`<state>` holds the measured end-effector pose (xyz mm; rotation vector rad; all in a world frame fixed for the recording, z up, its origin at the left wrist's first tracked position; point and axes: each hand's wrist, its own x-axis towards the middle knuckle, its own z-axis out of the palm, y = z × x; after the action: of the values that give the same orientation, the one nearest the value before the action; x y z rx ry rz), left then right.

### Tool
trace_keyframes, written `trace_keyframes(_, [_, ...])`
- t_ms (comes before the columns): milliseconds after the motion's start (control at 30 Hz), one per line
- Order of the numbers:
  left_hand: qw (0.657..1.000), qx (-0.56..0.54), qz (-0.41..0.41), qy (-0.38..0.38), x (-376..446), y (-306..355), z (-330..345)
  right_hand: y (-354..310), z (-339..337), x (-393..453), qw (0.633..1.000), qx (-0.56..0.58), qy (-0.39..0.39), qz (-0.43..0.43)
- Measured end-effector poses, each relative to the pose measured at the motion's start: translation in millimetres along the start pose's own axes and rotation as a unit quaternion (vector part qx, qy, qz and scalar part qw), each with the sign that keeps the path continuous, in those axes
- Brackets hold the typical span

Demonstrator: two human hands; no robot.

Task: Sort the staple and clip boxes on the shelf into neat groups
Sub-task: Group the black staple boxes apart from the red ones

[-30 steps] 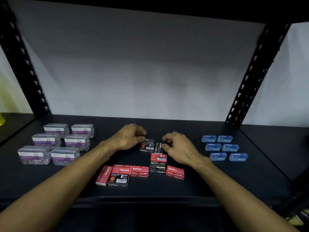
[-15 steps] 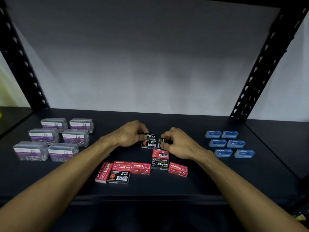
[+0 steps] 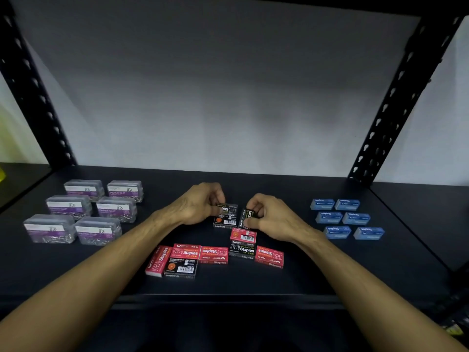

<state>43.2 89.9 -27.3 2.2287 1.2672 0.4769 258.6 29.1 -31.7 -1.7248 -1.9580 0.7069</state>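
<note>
Both hands reach in over the dark shelf [image 3: 317, 275] and meet near its middle. The left hand [image 3: 200, 207] has its fingers curled down onto a black staple box [image 3: 226, 214] that lies flat, pinching its near-left end between thumb and fingertips. The right hand [image 3: 270, 215] grips a second black staple box [image 3: 247, 217], tilted up on edge, with the thumb at its lower corner and the fingers curled over its far side; the two black boxes sit just beside each other between the hands. Directly below the right hand's thumb lies a red staple box [image 3: 243, 235] with its barcode up, touching a black box labelled Staples [image 3: 242, 250] nearer the person. Toward the person from both hands runs a loose row of red staple boxes [image 3: 213, 254], with one red box [image 3: 269, 256] at its right end, one red box turned at an angle [image 3: 158, 260] at its left end, and another black box [image 3: 180, 268] just beside that. Well off to the left of the left hand stand six clear paper clip boxes [image 3: 116, 209] with purple labels, in pairs. Well off to the right of the right hand lie six small blue boxes [image 3: 329, 217], also in pairs.
</note>
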Motion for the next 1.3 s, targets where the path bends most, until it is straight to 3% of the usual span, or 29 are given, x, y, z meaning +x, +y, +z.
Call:
trace_keyframes(400, [0.999, 0.009, -0.004, -0.031, 4.4, -1.9, -10.7, 4.1, -4.1, 1.7, 0.998, 0.061, -0.002, -0.017])
trace_keyframes(667, [0.997, 0.052, -0.004, -0.049, 9.5, 4.2, -7.3, 4.2, -4.9, 1.8, 0.992, 0.1, 0.079, -0.012])
trace_keyframes(1100, [0.993, 0.095, 0.027, -0.063, 15.4, 17.8, 0.8, 17.6, 0.8, -3.0, 0.996, 0.0, 0.081, -0.023])
trace_keyframes(1300, [0.998, 0.025, 0.05, -0.003, 15.0, 22.0, -1.1, 16.7, 0.7, -3.8, 0.994, -0.033, 0.095, -0.032])
